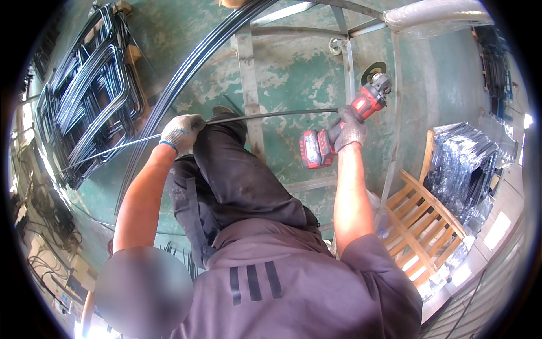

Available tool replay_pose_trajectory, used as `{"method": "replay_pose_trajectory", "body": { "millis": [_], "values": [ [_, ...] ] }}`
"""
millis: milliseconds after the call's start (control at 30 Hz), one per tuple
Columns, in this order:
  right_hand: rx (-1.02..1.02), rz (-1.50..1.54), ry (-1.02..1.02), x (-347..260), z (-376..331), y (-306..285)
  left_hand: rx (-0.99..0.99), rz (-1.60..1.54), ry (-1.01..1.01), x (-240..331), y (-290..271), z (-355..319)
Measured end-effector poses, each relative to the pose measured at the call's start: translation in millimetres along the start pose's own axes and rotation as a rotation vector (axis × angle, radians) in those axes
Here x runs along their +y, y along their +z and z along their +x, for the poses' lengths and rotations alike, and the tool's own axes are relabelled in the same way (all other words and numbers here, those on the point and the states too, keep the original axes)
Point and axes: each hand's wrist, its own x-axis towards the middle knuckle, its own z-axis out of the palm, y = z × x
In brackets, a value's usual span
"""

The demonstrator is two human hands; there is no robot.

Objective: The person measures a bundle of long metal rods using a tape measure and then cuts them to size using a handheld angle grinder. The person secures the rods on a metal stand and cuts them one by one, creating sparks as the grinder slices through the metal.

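Note:
My left hand (pixel 183 133), in a pale knitted work glove, is closed around a long thin dark metal rod (pixel 276 114). The rod slants in from the far left and runs across to my right hand (pixel 350 130). That hand, in a greyish glove, grips the body of a red and black cordless angle grinder (pixel 367 103). The grinder's battery end points toward me, and its flat round disc (pixel 372 72) is at the far end. Whether the rod ends at my right hand or passes behind it, I cannot tell.
A bundle of long dark rods (pixel 189 65) curves past my left hand. Bent metal frames (pixel 93 85) are stacked at left. A steel frame (pixel 247 79) stands ahead on the green floor. At right are a wooden pallet (pixel 418 226) and plastic-wrapped dark stock (pixel 458 164). A blurred patch covers the lower left.

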Motion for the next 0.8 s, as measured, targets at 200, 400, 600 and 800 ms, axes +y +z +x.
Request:
{"method": "replay_pose_trajectory", "body": {
  "millis": [200,400,600,800],
  "values": [
    [-0.044,-0.111,0.014,-3.6,-1.0,-4.9,0.038,0.057,0.039,0.0,-0.4,-2.4],
    [-0.09,-0.277,0.022,-14.5,-22.7,-35.4,0.146,0.251,0.07,15.3,1.0,-18.0],
    [-0.214,-0.583,-0.003,-22.5,-66.1,-67.7,0.15,0.332,0.095,20.6,-1.2,-29.7],
    [-0.434,-0.564,0.065,-40.4,-94.9,-84.5,0.157,0.363,0.078,22.7,1.8,-30.0]
  ]
}}
